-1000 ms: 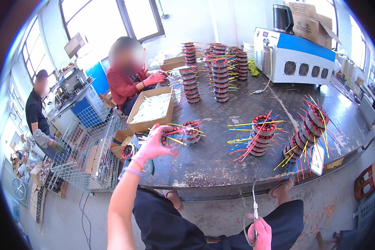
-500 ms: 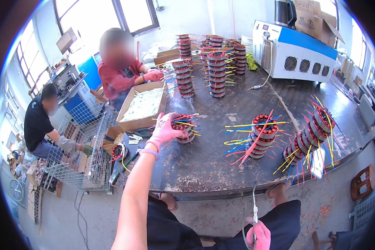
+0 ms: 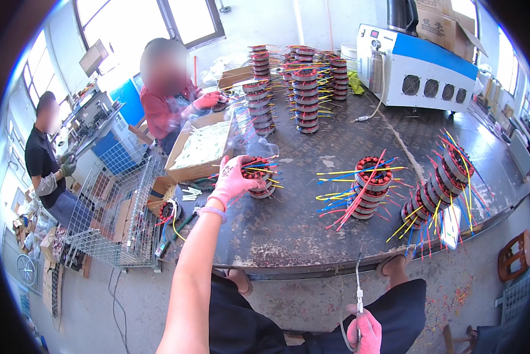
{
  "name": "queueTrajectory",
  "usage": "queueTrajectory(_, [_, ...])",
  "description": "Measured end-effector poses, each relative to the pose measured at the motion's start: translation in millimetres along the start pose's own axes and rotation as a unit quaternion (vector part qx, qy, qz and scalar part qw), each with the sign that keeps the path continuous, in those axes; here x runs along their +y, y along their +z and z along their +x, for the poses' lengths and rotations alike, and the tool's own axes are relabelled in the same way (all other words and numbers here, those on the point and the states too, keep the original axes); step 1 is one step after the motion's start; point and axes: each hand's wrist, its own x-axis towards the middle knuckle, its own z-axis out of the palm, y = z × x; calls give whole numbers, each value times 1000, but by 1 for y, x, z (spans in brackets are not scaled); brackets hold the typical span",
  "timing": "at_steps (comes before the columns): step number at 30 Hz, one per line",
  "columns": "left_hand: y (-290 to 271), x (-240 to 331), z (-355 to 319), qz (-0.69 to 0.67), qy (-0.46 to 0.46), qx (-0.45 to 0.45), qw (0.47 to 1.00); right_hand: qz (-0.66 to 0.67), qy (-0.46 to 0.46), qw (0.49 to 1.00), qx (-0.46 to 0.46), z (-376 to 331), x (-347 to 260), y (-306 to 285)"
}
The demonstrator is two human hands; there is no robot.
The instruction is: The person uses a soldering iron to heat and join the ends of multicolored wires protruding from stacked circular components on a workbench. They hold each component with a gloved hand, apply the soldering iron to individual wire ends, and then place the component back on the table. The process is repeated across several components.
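Note:
My left hand (image 3: 236, 180), in a pink glove, grips the top ring of a short stack of motor stators (image 3: 264, 190). Fingers and thumb lie around its left side and partly cover it. Blue, yellow and red wires stick out from that stack. Low in front of my lap, my gloved right hand (image 3: 364, 332) is closed around a thin pen-like tool (image 3: 360, 295) with a narrow tip pointing up and a thin tube or cord trailing from it. To the right stand another stator stack (image 3: 371, 189) and a leaning one (image 3: 439, 186).
Taller stator stacks (image 3: 305, 101) stand at the back of the dark table (image 3: 312, 242). A cardboard box (image 3: 201, 145) of white sleeves lies at the left, beside a wire cage (image 3: 114, 221). A blue-white machine (image 3: 418, 71) sits back right. Two co-workers are on the left.
The co-worker at far left has straightened up, hands now raised out of the cage. The co-worker in red has a dark round thing at the hands. My own hands stay nearly where they were.

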Motion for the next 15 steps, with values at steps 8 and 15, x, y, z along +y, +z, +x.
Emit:
queueTrajectory(8, [-10,-12,4,59,55,-54,995,-16,-8,1000,7,-5,-4,0])
queueTrajectory(15, [-18,-27,-1,60,78,-76,992,-1,-21,1000,4,-10,2,-6])
